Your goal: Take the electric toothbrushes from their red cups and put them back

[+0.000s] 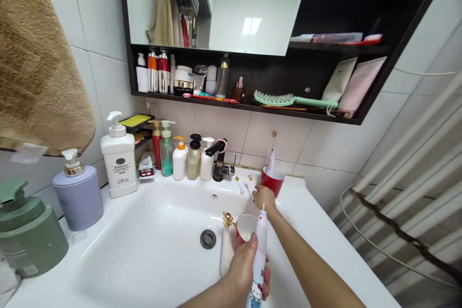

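Note:
My left hand (242, 269) is wrapped around a pale pink electric toothbrush handle (260, 245) with a cartoon cat print. Its thin metal shaft points up, bare of any brush head. Farther back, my right hand (264, 197) has its fingers closed at the lower end of a white toothbrush head (250, 183) with yellowish bristles. A second toothbrush head (239, 186) lies on the sink ledge just left of it. Behind my right hand stands a red cup (277, 184) holding another electric toothbrush (270, 161). Another red cup (238, 239), with an ornate gold handle, is partly covered by my left hand.
The white sink (151, 240) has a dark drain (208, 239) and a black faucet (218, 163). Several pump bottles (180, 161) line the back ledge. Left are a white bottle (119, 163) and a purple dispenser (79, 197). A mirror cabinet (252, 101) overhangs the ledge; pipes (397, 192) run right.

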